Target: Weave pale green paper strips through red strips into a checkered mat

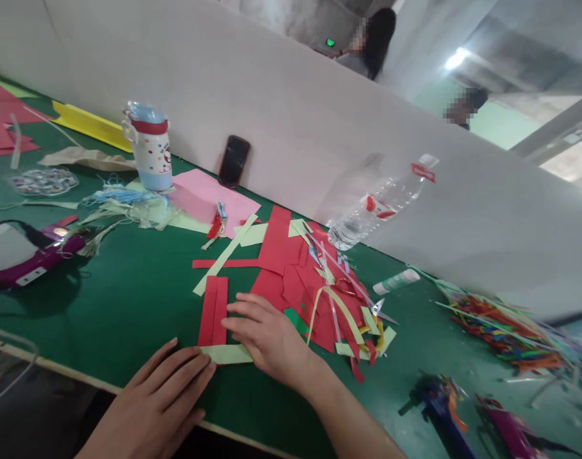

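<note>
A red paper piece [213, 312], made of upright strips side by side, lies on the green table. Across its lower end runs a pale green paper strip [229, 354]. My left hand [164, 395] lies with fingers stretched out, the fingertips at the strip's left end. On the other side my right hand [269, 338] has its fingers apart; they reach the red piece's right edge, and the palm covers the strip's right end. Beyond it is a heap of red paper scraps [276, 245] with pale green strips and scissors [350, 288].
Along the partition [281, 115] stand a cartoon-print bottle [152, 153], a phone [234, 161] and a leaning clear plastic bottle [374, 207]. A glue stick [396, 281] and colourful strips [496, 331] lie right. Glue guns [441, 408] sit front right; another purple tool [37, 264] is left.
</note>
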Available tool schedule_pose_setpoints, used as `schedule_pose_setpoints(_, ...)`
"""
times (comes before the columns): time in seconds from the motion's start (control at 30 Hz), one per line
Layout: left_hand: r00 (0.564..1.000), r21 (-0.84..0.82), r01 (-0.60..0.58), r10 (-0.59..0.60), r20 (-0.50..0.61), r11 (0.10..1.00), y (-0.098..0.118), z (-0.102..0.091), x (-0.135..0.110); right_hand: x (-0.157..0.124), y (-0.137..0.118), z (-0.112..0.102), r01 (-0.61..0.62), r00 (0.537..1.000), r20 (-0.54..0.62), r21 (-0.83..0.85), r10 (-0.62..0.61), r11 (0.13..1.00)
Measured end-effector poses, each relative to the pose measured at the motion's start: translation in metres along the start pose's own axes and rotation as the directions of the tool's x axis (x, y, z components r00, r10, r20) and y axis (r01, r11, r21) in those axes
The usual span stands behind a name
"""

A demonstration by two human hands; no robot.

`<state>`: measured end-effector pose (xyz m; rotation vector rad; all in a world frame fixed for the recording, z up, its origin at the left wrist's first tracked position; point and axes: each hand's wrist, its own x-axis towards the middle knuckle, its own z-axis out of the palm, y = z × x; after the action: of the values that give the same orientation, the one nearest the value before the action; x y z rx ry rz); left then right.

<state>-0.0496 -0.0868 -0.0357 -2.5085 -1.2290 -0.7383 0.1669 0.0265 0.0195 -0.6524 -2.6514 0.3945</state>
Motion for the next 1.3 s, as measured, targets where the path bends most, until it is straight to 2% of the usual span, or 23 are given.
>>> schedule_pose_setpoints(0.17,1.000,0.057,-0.025,0.024,0.019,0.998,0.000,0.001,-0.002,0.017,0.026,0.015,0.094,0.987,0.131,0.002,-0.093,0.996)
schedule_pose_setpoints(0.33,0.999,0.031,0.004,-0.005,0.038,0.999,-0.001,0.002,-0.001,0.011,0.033,0.028,0.091,0.992,0.089,0.020,-0.092,0.996)
schedule_pose_setpoints(0.6,0.999,0.014,-0.015,0.014,0.043,1.000,-0.002,-0.001,0.000,0.008,0.032,0.032,0.058,0.998,0.002,0.016,-0.058,0.998)
schedule_pose_setpoints(0.77,0.999,-0.010,0.012,-0.011,0.046,1.000,-0.002,-0.001,-0.003,0.011,0.032,0.031,0.063,0.998,0.006,0.041,-0.063,0.997)
schedule_pose_setpoints(0.97,0.999,-0.016,0.036,-0.035,0.035,0.999,-0.003,-0.004,0.005,0.013,0.030,0.025,-0.016,1.000,0.025,0.052,0.014,0.999)
schedule_pose_setpoints(1.1,0.991,-0.019,0.132,-0.132,0.015,0.991,0.001,-0.003,0.012,0.011,0.030,0.023,0.021,1.000,-0.002,0.124,-0.021,0.992)
schedule_pose_setpoints(1.2,0.966,-0.031,0.256,-0.255,0.048,0.966,0.008,0.001,0.020,0.009,0.025,0.016,0.072,0.997,-0.007,0.173,-0.072,0.982)
schedule_pose_setpoints(1.3,0.950,-0.001,0.296,-0.295,0.103,0.955,0.014,0.004,0.028,0.007,0.016,0.006,0.076,0.996,0.027,0.149,-0.081,0.986)
